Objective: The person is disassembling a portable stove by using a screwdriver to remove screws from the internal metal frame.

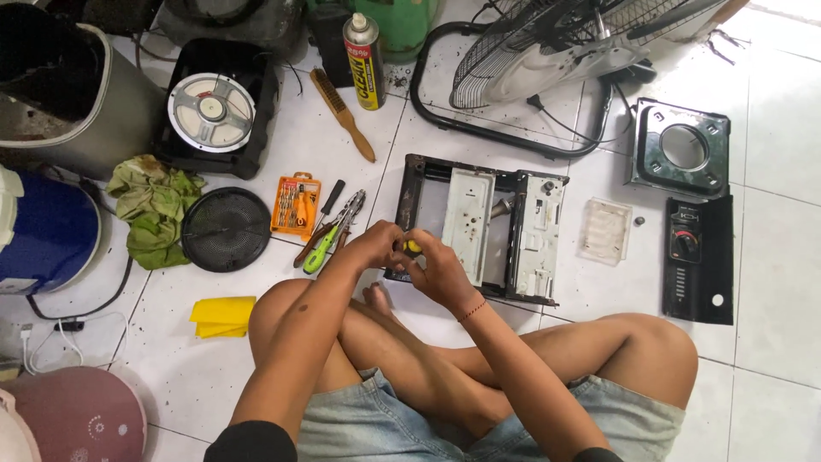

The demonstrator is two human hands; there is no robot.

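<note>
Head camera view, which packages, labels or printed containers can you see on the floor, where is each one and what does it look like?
Spray can: upright at the top, right of the wooden brush; a cylinder with yellow and red label and white cap.
Screwdriver bit case: flat on the tiles left of the pliers; an orange rectangle with clear front.
Black control panel: flat at right; white printed markings beside a knob.

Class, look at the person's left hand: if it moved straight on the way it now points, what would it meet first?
The left hand points right, toward the right hand, already touching it around a small yellow item. Beyond that lies the opened stove casing.
</note>
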